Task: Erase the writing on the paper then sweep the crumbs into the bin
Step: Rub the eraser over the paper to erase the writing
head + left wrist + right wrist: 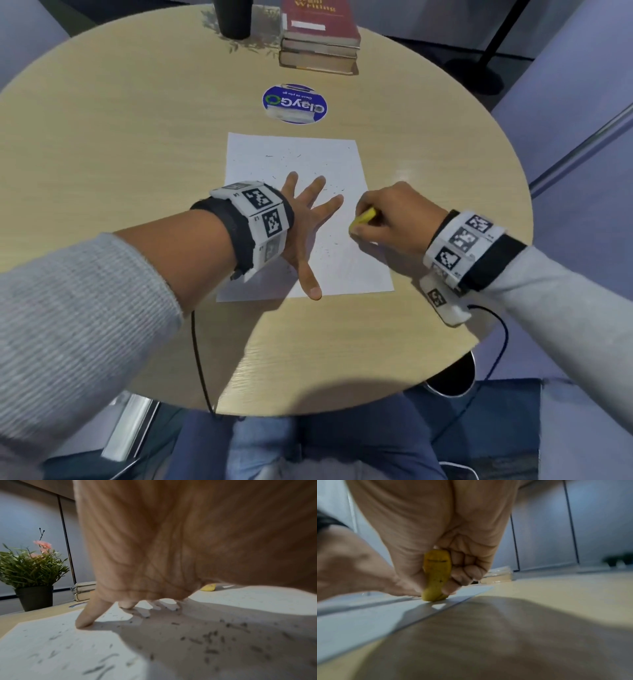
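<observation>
The left hand [301,219], fingers straight and spread, presses flat on the white rectangular sheet of paper [342,270] lying on the round pale wood-grain table [137,154], while the right hand [390,219] pinches a small yellow eraser [363,218] whose lower end touches the sheet close to its right edge. Dark eraser crumbs [211,638] lie scattered over the middle of the sheet and around the left fingers [85,620]; little writing is legible in the head view. The round dark bin [452,380] stands on the floor below the near right rim of the table, partly hidden. Risks, as judged: a stroke running off the near edge may catch and crease or lift the paper, since the holding hand sits well to the left of the eraser; a shift of the spread hand may smear crumbs into the sheet; a hasty sweep may scatter crumbs onto the table or floor instead of into the bin.
</observation>
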`<state>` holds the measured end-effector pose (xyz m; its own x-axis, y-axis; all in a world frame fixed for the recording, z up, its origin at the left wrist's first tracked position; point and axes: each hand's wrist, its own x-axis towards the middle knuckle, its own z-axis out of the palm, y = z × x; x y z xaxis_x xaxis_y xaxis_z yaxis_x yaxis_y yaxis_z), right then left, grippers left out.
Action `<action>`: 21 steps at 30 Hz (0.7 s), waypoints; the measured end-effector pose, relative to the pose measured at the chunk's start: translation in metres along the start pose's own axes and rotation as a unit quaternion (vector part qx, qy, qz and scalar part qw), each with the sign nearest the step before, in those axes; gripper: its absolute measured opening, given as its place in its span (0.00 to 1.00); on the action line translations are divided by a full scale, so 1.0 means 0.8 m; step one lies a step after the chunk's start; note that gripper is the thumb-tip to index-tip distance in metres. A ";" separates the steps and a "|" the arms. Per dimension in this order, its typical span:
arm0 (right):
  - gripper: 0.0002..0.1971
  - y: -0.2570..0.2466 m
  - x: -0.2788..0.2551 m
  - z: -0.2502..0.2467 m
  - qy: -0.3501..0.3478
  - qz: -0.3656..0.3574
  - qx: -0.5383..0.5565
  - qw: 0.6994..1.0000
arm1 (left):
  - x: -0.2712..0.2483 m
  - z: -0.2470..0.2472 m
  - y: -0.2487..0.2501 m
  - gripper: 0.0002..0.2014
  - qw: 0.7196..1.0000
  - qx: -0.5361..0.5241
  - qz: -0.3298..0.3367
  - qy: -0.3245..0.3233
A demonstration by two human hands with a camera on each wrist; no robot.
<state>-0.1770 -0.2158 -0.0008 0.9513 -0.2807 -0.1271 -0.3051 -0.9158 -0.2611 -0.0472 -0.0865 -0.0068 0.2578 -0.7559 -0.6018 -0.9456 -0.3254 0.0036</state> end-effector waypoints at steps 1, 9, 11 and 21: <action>0.13 0.003 0.002 0.001 0.006 -0.004 -0.005 1.000 | 0.001 -0.001 -0.001 0.81 1.000 0.000 0.001 -0.003; 0.12 0.009 0.002 0.003 -0.007 0.011 0.019 1.000 | 0.018 0.002 0.006 0.74 0.999 0.005 0.019 0.038; 0.12 0.002 -0.005 0.008 -0.010 -0.004 0.015 1.000 | 0.023 0.007 0.006 0.74 0.999 -0.005 0.015 0.028; 0.10 -0.002 -0.023 0.009 -0.014 0.005 0.028 0.999 | 0.027 0.006 0.005 0.75 1.000 -0.010 0.001 -0.001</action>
<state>-0.1941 -0.2073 -0.0053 0.9470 -0.2811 -0.1556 -0.3172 -0.8951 -0.3132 -0.0464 -0.1013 -0.0233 0.2549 -0.7561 -0.6028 -0.9422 -0.3343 0.0209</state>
